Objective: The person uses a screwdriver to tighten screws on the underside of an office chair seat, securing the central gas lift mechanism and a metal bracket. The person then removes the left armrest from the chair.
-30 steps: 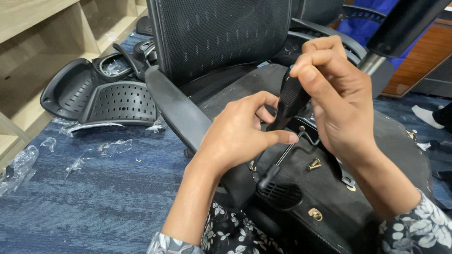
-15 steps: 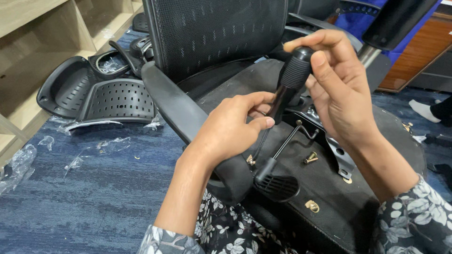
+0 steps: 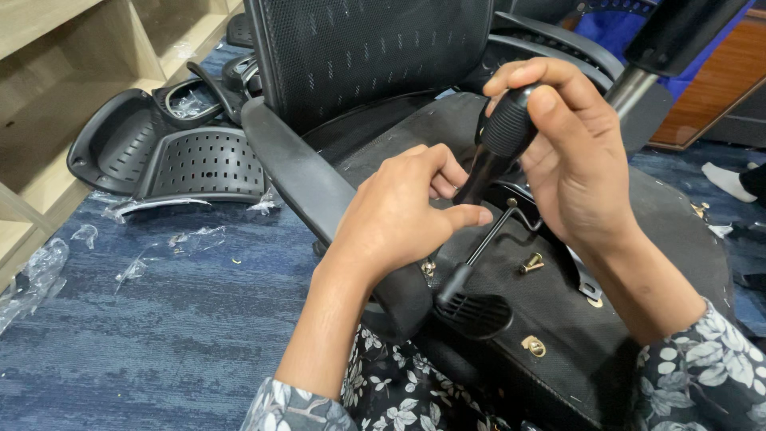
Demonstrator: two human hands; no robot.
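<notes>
My right hand (image 3: pixel 570 156) grips the black ribbed handle of a screwdriver (image 3: pixel 501 132), held upright over the underside of an overturned black office chair seat (image 3: pixel 622 319). My left hand (image 3: pixel 399 211) steadies the screwdriver's shaft low down, fingers pinched around it; the tip is hidden behind them. A black metal lever (image 3: pixel 479 247) with a paddle end runs across the seat underside. A loose brass bolt (image 3: pixel 531 263) lies beside the lever, and another brass fitting (image 3: pixel 533 345) sits lower on the seat. The chair's mesh back (image 3: pixel 375 56) stands behind my hands.
Black perforated plastic chair parts (image 3: pixel 175 156) lie on the blue carpet (image 3: pixel 144 335) at the left, amid clear plastic wrap scraps (image 3: pixel 32 275). Wooden shelving (image 3: pixel 56 72) fills the top left. A chrome gas cylinder (image 3: pixel 634 84) rises at the top right. Another person's socked foot (image 3: pixel 726 179) shows far right.
My right hand has shifted to a fuller grip on top of the screwdriver handle, and the tool now stands more upright. My left hand stays pinched at the shaft.
</notes>
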